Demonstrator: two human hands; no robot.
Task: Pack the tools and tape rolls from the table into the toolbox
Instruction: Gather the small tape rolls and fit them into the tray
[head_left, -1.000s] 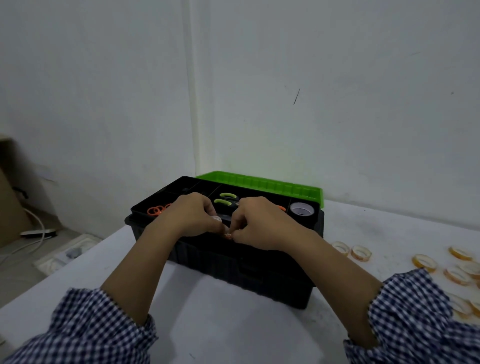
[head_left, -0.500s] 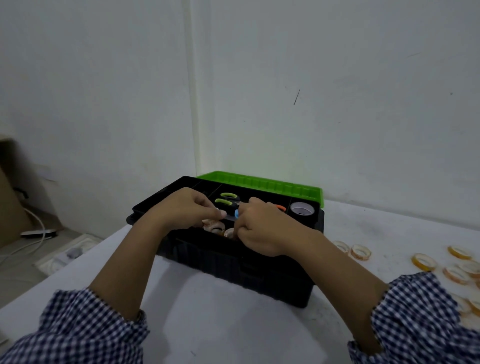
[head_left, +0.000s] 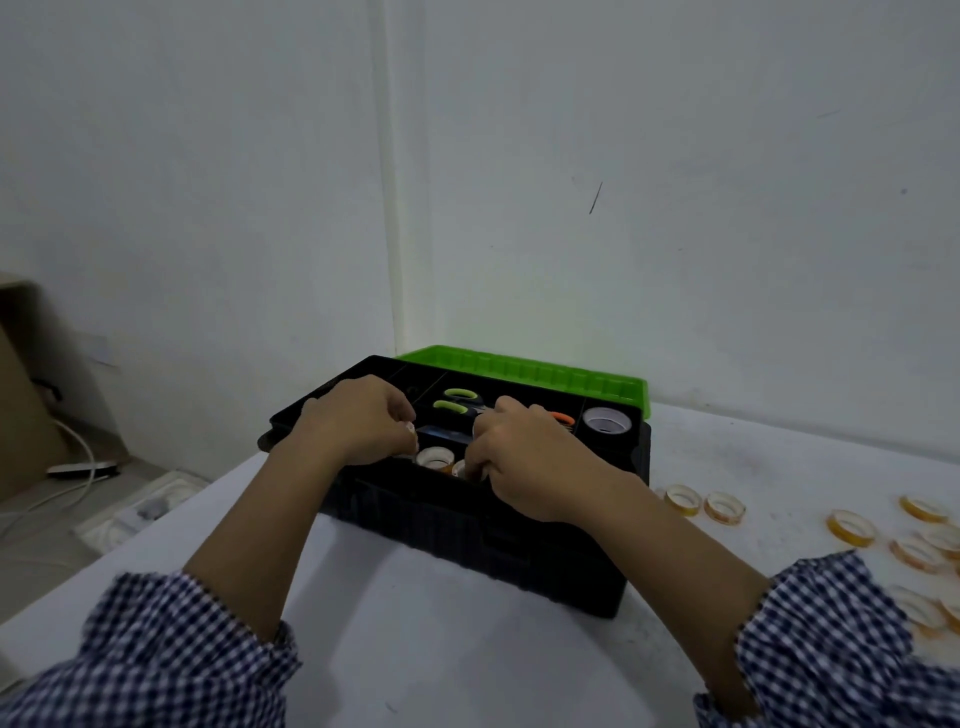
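Now we see the left hand (head_left: 358, 426) and right hand (head_left: 524, 460) curled over the near compartment of the black toolbox (head_left: 467, 540), where small tape rolls (head_left: 435, 457) sit. Whether either grip clamps a roll, we cannot tell. More loose rolls (head_left: 852, 527) lie on the counter (head_left: 441, 649), right of the box.

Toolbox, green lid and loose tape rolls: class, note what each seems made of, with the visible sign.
Toolbox: likely plastic, matt black, moulded ribs on its wall. Green lid: plastic, slightly glossy, moulded ridges. Tape rolls: translucent amber film, shiny, on pale cores, perhaps card.
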